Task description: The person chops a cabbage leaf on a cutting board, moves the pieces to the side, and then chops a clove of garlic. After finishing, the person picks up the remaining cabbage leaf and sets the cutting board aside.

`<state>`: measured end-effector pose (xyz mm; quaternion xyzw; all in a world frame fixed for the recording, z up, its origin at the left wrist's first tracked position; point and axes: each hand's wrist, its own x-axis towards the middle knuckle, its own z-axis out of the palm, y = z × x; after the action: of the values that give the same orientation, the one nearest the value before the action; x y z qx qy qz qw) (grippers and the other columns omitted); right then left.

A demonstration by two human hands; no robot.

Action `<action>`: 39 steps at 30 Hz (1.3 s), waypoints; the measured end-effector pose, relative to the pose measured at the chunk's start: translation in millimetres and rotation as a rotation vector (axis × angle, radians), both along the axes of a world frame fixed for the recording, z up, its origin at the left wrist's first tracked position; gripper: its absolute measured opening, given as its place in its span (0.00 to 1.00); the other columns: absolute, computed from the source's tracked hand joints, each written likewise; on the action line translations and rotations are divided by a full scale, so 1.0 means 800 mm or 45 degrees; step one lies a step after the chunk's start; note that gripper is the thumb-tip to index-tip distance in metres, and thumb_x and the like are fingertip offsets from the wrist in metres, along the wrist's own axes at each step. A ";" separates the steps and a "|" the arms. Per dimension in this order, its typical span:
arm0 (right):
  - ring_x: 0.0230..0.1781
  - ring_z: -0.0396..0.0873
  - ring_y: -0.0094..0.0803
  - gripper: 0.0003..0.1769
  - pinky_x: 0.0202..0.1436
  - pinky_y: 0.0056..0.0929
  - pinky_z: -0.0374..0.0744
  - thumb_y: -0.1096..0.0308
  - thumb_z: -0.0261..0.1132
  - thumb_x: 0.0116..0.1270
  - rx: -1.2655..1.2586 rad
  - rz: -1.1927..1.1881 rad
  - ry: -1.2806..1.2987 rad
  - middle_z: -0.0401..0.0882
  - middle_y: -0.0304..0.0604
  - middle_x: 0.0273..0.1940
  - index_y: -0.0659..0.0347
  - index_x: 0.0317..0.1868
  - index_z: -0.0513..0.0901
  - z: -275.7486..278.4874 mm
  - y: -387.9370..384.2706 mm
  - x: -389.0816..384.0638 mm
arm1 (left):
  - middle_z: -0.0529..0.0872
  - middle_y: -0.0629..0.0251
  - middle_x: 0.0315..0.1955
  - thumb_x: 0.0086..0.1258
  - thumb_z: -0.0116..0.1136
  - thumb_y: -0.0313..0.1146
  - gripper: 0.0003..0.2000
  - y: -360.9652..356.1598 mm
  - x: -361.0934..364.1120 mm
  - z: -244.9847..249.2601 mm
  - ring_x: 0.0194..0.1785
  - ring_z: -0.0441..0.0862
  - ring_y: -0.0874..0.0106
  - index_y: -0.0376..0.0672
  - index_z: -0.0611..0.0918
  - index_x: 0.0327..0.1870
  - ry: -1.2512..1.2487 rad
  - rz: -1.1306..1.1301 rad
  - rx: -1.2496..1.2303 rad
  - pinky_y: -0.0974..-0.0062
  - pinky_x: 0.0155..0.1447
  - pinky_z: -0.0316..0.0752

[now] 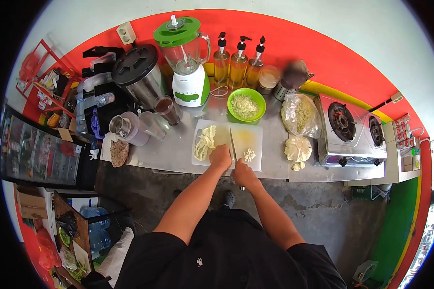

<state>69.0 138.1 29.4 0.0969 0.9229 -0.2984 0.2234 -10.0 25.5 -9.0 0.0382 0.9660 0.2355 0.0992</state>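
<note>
A white cutting board lies at the counter's front edge. My right hand is wrapped round the handle of a knife, its blade pointing away from me across the board. Just left of the blade, my left hand is closed, fingers curled down at the near end of pale cabbage leaves; what its fingertips grip is hidden. Small white chopped pieces sit on the board right of the knife. Behind the board stands a green bowl holding shredded pale cabbage.
Right of the board are a clear bag of shreds, a pale cabbage-like head and a gas stove. At the back stand a blender and pump bottles. Cups and a plastic jug are at left.
</note>
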 end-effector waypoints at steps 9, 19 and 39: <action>0.50 0.82 0.69 0.15 0.55 0.61 0.79 0.71 0.56 0.70 0.054 -0.060 0.062 0.81 0.76 0.46 0.71 0.51 0.67 -0.006 -0.016 -0.003 | 0.90 0.59 0.29 0.55 0.69 0.29 0.01 -0.008 0.001 0.005 0.38 0.90 0.58 0.48 0.89 0.26 -0.093 0.007 0.066 0.61 0.43 0.83; 0.48 0.85 0.64 0.14 0.52 0.56 0.83 0.71 0.57 0.69 0.191 -0.028 0.052 0.84 0.71 0.44 0.70 0.50 0.67 0.000 -0.024 0.011 | 0.90 0.56 0.29 0.53 0.73 0.29 0.03 -0.014 0.005 0.002 0.38 0.90 0.57 0.44 0.88 0.27 -0.112 -0.014 0.188 0.61 0.44 0.83; 0.45 0.85 0.65 0.15 0.49 0.55 0.84 0.70 0.55 0.70 0.193 0.027 0.137 0.85 0.69 0.42 0.72 0.51 0.68 0.003 -0.021 0.015 | 0.88 0.56 0.31 0.58 0.64 0.24 0.04 -0.021 0.015 -0.002 0.39 0.87 0.55 0.42 0.85 0.33 -0.070 -0.103 0.443 0.60 0.43 0.80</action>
<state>81.4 121.4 31.6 0.0875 0.9544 -0.2302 0.1688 2.0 8.5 -10.8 0.0872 0.9053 0.3960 0.1269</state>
